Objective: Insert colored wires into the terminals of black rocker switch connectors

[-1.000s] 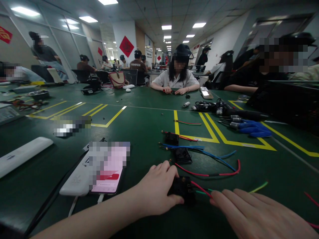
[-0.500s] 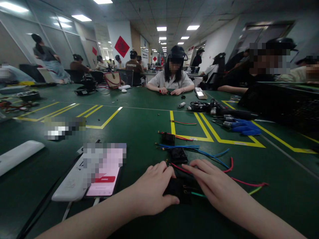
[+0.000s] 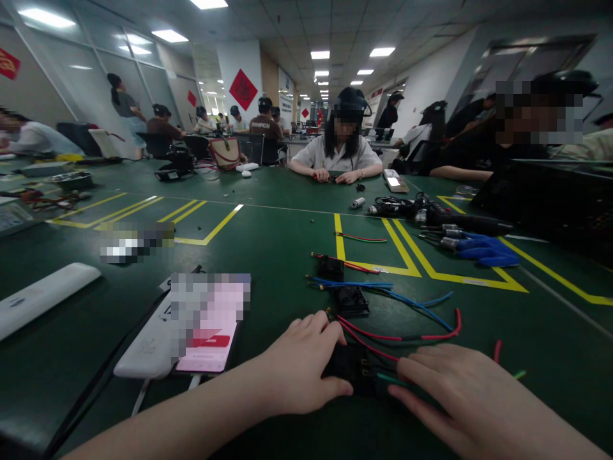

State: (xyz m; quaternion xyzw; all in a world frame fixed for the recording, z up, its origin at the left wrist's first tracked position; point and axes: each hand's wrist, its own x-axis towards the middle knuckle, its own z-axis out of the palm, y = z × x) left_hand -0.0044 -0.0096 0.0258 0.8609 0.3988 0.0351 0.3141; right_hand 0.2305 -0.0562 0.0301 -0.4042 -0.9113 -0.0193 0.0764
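Note:
A black plastic block (image 3: 357, 370), which looks like a connector housing, lies on the table with small brass terminals on its right side. Its left end is gripped between the thumb and fingers of my left hand (image 3: 306, 361). A green wire (image 3: 390, 378) runs from the block to my right hand (image 3: 447, 390), whose thumb and fingers close around it. A red wire (image 3: 378, 350) passes under the same fingers. Just beyond lies a thicker red wire (image 3: 397, 335). Two more black blocks, one nearer (image 3: 352, 300) and one farther (image 3: 330, 268), sit with blue wires (image 3: 383, 287) between them.
To the left are a lit phone (image 3: 211, 338), a white power bank (image 3: 148, 345) and another white device (image 3: 43, 300). Blue-handled tools (image 3: 488, 249) and dark cables (image 3: 397, 207) lie at right. A co-worker (image 3: 338, 153) sits opposite; yellow tape (image 3: 412, 252) marks the table.
My right hand has moved right, away from the block and along the wires, and its fingers have closed around the green wire. My left hand keeps its grip. The view has shifted slightly.

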